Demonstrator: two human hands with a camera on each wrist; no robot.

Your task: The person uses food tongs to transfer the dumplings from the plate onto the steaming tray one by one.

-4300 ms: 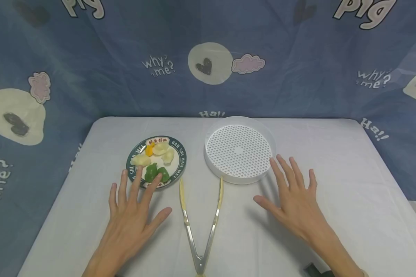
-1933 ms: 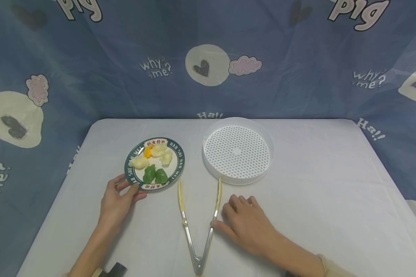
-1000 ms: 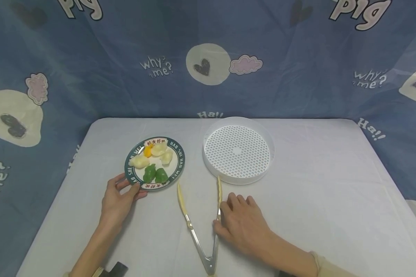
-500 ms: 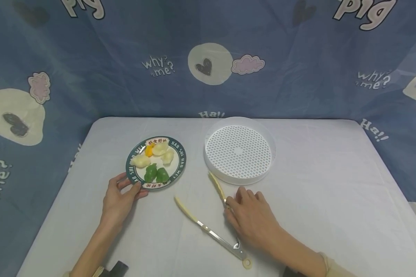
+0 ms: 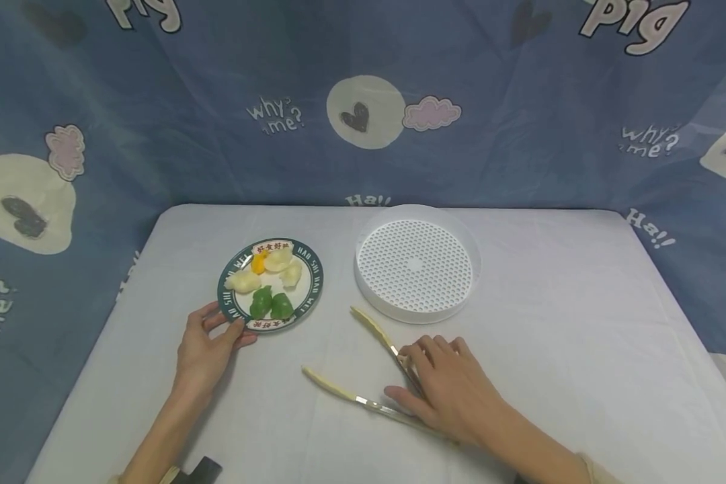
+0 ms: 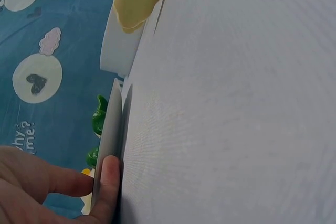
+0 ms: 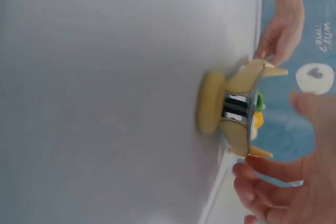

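At the left, my left hand [image 5: 202,353] pinches the near-left rim of a round plate [image 5: 314,275] with a green lettered border. On it lie two green dumplings [image 5: 261,302] and several pale yellow dumplings [image 5: 243,281], with a small orange piece [image 5: 258,263] among them. In the left wrist view, the plate [image 6: 110,129] is edge-on between thumb and fingers, its far edge raised off the cloth. My right hand [image 5: 450,386] reaches over spread metal tongs [image 5: 329,386] with cream tips. Its fingers touch one arm from outside while the thumb stands apart; the hand hides the hinge.
A round white steamer tray [image 5: 417,316] with a perforated base stands behind the tongs, right of the plate. White cloth covers the table [image 5: 581,302], and a blue printed curtain [image 5: 218,87] hangs behind its far edge.
The left hand has taken hold of the plate's rim. My right hand has come to the tongs and turned them, so the hinge end swings right and the tips point left; its thumb has since lifted away.
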